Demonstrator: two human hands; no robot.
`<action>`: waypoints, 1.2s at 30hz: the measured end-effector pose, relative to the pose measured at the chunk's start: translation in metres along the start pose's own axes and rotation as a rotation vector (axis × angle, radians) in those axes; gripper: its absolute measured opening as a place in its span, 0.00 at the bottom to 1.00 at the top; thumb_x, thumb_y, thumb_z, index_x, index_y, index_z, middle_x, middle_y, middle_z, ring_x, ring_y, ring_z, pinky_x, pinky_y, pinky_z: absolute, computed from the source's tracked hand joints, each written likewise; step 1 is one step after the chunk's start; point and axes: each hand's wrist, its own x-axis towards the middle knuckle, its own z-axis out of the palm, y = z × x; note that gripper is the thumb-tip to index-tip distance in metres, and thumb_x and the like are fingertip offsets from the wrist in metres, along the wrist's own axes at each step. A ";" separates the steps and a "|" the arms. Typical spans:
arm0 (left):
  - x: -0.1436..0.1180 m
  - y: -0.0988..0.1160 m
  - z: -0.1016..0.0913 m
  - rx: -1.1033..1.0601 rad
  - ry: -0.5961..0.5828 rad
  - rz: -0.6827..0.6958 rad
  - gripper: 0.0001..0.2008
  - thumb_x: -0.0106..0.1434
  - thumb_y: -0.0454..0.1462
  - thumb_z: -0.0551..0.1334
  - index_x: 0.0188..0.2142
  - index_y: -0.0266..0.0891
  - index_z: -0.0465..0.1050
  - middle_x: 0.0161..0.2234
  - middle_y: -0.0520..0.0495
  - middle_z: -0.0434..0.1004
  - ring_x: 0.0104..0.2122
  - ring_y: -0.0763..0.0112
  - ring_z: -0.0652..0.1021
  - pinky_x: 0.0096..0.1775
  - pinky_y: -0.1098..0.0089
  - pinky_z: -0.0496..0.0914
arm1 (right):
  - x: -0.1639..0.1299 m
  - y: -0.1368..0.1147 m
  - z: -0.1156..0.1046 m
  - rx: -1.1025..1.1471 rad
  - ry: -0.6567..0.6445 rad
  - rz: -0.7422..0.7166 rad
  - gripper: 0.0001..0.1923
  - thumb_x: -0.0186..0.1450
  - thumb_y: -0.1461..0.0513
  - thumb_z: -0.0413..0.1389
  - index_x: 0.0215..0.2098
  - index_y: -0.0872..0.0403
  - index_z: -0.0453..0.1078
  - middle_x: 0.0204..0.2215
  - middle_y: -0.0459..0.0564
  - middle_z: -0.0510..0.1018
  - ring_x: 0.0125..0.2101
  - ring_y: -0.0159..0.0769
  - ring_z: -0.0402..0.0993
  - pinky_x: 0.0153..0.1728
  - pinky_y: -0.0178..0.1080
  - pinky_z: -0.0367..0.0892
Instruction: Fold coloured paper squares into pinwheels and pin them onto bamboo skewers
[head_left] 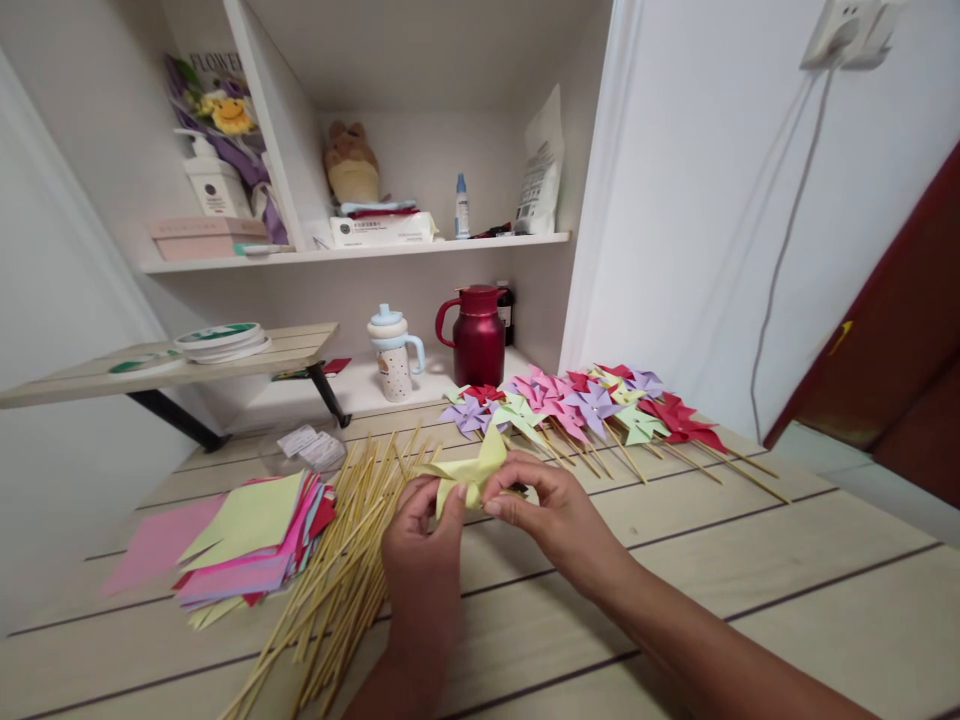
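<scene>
Right now the left hand (420, 535) and the right hand (551, 510) are meeting over the bench (750, 600), both pinching a pale yellow paper pinwheel (471, 472) between thumb and fingertips, with the paper raised just above them. The work appears to be at the folding stage: the corners are being gathered toward the centre, and the blades are looking only partly formed, one pointed flap sticking up and to the right. The next move likely calls for holding the centre tight while a stick is brought in, since the bamboo sticks (337, 570) are lying loose just left of the left hand. Further left, a stack of coloured paper squares (247, 545) is waiting. Beyond the right hand, finished pinwheels (585, 405) on sticks are lying in a row.
</scene>
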 end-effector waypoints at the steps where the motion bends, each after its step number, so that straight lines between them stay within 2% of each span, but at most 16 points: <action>1: 0.000 0.000 0.000 0.008 -0.001 0.006 0.05 0.57 0.40 0.65 0.31 0.41 0.78 0.34 0.50 0.76 0.37 0.64 0.75 0.41 0.70 0.68 | 0.000 0.000 0.000 -0.013 0.002 -0.006 0.05 0.60 0.62 0.62 0.26 0.51 0.75 0.29 0.44 0.73 0.35 0.37 0.70 0.42 0.39 0.63; 7: -0.005 -0.001 0.002 0.001 -0.034 0.019 0.05 0.58 0.39 0.64 0.31 0.41 0.78 0.32 0.51 0.76 0.36 0.66 0.75 0.40 0.71 0.68 | -0.002 -0.002 -0.001 -0.095 0.054 -0.017 0.04 0.60 0.64 0.61 0.27 0.51 0.74 0.29 0.45 0.76 0.35 0.36 0.70 0.40 0.38 0.63; 18: -0.006 -0.004 0.003 0.022 -0.042 0.062 0.04 0.59 0.38 0.64 0.30 0.41 0.77 0.31 0.51 0.75 0.34 0.68 0.75 0.38 0.71 0.68 | -0.002 -0.004 0.001 -0.105 0.072 -0.011 0.04 0.60 0.66 0.60 0.28 0.52 0.73 0.28 0.42 0.76 0.33 0.34 0.70 0.38 0.36 0.62; 36: -0.008 -0.005 0.004 0.020 -0.043 0.026 0.04 0.59 0.39 0.64 0.30 0.41 0.75 0.31 0.51 0.75 0.34 0.68 0.75 0.37 0.70 0.68 | -0.003 -0.002 0.002 -0.079 0.078 0.024 0.04 0.60 0.64 0.59 0.27 0.52 0.73 0.27 0.43 0.76 0.32 0.34 0.70 0.37 0.37 0.63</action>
